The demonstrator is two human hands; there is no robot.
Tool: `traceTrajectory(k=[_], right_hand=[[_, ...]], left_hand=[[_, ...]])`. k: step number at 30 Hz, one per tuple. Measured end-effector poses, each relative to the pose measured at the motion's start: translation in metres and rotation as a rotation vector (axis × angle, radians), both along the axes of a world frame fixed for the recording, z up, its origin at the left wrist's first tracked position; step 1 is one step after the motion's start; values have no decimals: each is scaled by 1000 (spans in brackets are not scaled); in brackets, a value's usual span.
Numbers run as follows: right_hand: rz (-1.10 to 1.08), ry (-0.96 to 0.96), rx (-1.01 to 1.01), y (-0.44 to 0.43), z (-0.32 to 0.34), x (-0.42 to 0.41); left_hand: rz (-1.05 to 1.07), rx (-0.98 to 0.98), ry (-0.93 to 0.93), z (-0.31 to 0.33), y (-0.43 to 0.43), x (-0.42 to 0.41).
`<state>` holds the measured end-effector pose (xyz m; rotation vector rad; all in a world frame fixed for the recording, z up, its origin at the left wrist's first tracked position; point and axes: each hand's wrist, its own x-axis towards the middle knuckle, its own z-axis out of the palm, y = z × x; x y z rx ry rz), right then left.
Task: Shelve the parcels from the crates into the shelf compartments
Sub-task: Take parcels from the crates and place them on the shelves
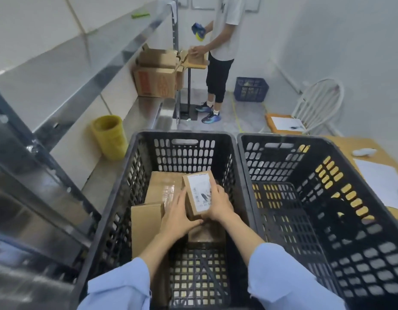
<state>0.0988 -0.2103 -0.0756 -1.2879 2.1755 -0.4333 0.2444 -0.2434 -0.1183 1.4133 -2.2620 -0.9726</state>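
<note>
So the person is holding a small labelled parcel (199, 193) with both hands, down inside the left crate (184, 135). The left hand (179, 217) is curling round its near-left corner, and the right hand (218, 203) is gripping its right edge, so both are closed on the same box. The parcel is sitting label-up and tilted a bit toward the camera, with its long axis running roughly 12 to 6 o'clock.

The bit that matters is that the metal shelf (59, 101) is lying off at about 9 to 10 o'clock from the hands, and the crate's tall left wall is standing in between. By the look of it the parcel is going to need lifting over that rim before swinging left. The left hand is the nearer one to the shelf.

Room-wise, it's open above the crate. Inside, a flat carton (146, 224) is leaning by the left wall at 8 o'clock of the hands. A taped box (163, 186) is lying at 11, and another box (204, 237) is sitting just under the hands at 6. The right crate (283, 139) is sitting side by side with the left one at 3 o'clock. The nearest shelf bays are too blurred to read.
</note>
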Motion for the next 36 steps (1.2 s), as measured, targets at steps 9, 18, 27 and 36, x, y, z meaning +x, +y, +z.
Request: traceTrajectory(k=[9, 18, 27, 36], right_hand=[[-80, -69, 48, -2, -4, -8], [-117, -128, 88, -3, -13, -6], [-73, -320, -145, -8, -3, -8], [80, -390, -363, -7, 44, -29]], left_hand=[[42, 93, 127, -10, -14, 1], [47, 162, 229, -21, -22, -1], [111, 128, 380, -5, -32, 7], [92, 48, 495, 58, -32, 18]])
